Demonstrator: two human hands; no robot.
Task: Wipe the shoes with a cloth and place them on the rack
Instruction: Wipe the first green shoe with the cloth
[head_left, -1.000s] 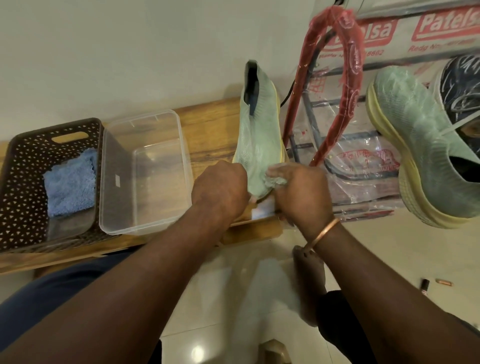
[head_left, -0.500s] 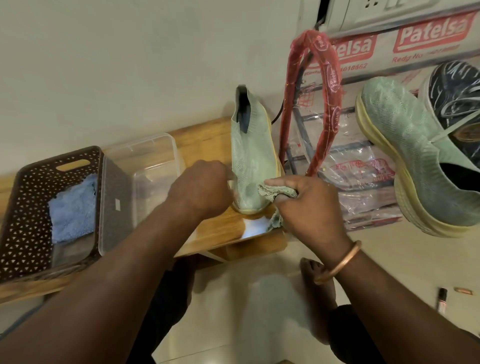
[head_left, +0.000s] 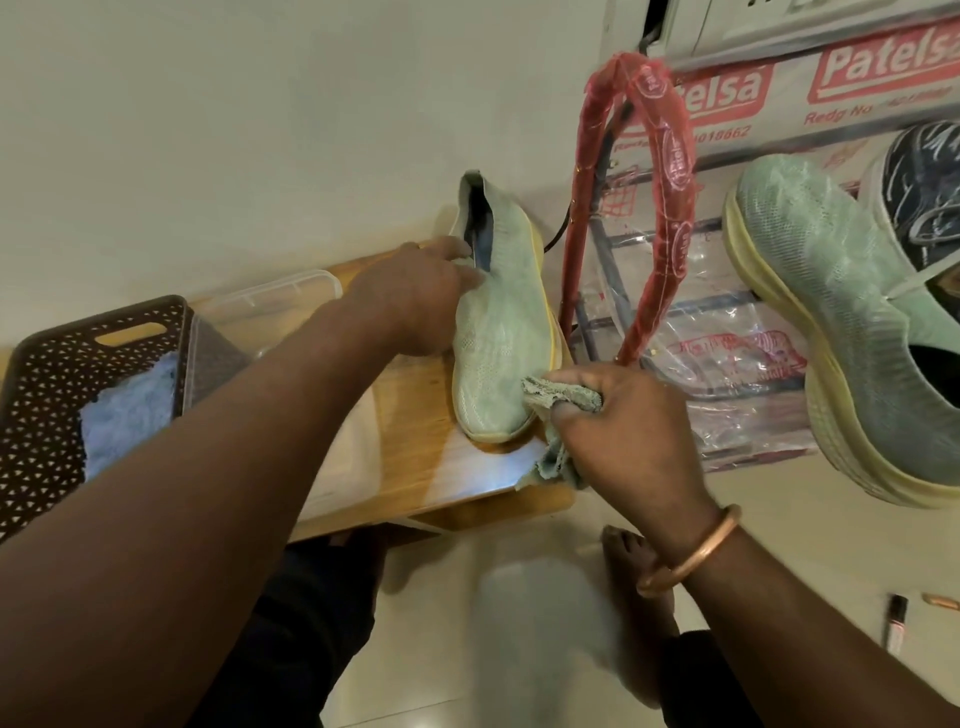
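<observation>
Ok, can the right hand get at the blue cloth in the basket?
Probably not directly. The right hand grips the green cloth at the shoe, and the left forearm and clear tub lie between it and the blue cloth in the brown basket.

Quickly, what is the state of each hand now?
Left hand: holds the shoe at its opening.
Right hand: grips the cloth.

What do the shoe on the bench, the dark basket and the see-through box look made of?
Shoe: knitted mesh fabric, matte, with a foam-like yellowish sole. Basket: probably moulded plastic, its walls pierced with triangles. Box: clear, glossy plastic.
</observation>
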